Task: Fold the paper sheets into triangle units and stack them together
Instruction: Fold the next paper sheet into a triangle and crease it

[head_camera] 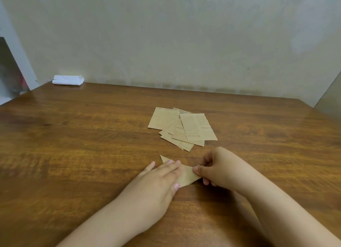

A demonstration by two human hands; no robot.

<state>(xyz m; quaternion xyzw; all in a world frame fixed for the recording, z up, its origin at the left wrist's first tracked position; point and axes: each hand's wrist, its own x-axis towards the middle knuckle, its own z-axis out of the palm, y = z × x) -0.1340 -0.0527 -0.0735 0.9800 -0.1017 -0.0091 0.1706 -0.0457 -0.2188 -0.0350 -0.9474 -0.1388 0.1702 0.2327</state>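
Brown paper piece (188,175): partly folded, flat on the wooden table (83,136) toward its near edge, one pointed tip showing beyond the fingers
Left hand (162,178): fingers straight, pressing the piece down and covering its left part
Right hand (212,168): fingers curled, pinching the piece's right end
Loose sheets (182,127): overlapping printed pile just beyond the hands, mid-table
White cloth (67,80): folded, far left corner against the wall (166,34)

Paper pile (181,127) mid-table (73,136); folded sheet (188,175) before it; cloth (67,80) far left.
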